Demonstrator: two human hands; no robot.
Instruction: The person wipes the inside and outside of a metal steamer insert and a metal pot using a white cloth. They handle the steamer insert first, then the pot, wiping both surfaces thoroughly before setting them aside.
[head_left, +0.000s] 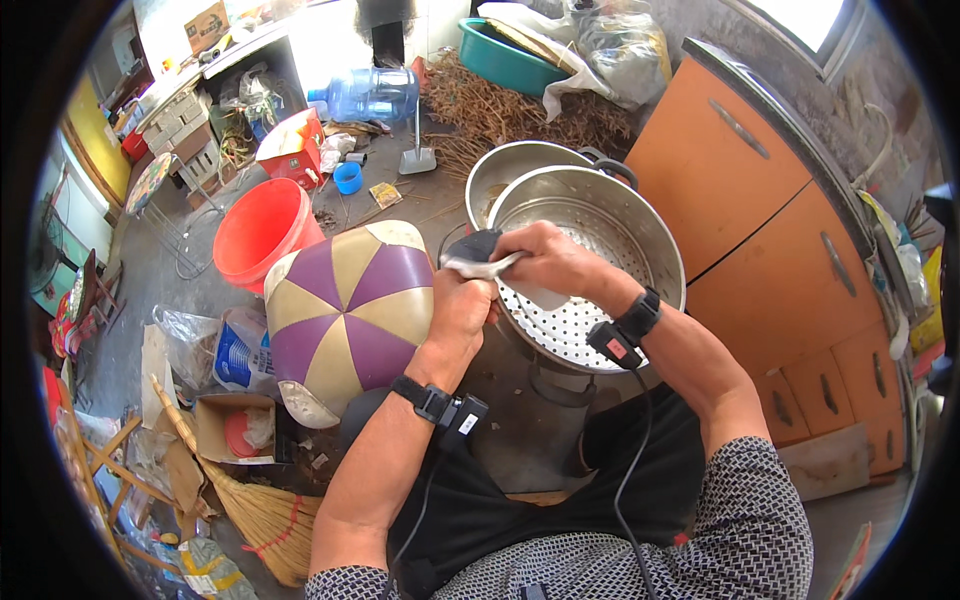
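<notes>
Both my hands grip a dark and pale piece of cloth (474, 255) between them, over the left rim of a perforated metal steamer pot (585, 330). My left hand (461, 304) is a fist at the cloth's lower side, beside a purple and beige padded stool (345, 311). My right hand (551, 259) pinches the cloth's right end above the steamer. What the curled fingers of my left hand cover is hidden. A second metal pot (491, 169) stands behind the steamer and partly under its edge.
A red bucket (262, 232) stands beyond the stool at the left. An orange cabinet (750, 225) borders the right side. A straw broom (262, 510), a cardboard box (217, 427) and a plastic bag (184, 337) lie at the left. Dry brushwood (480, 105) and a green basin (502, 64) are behind.
</notes>
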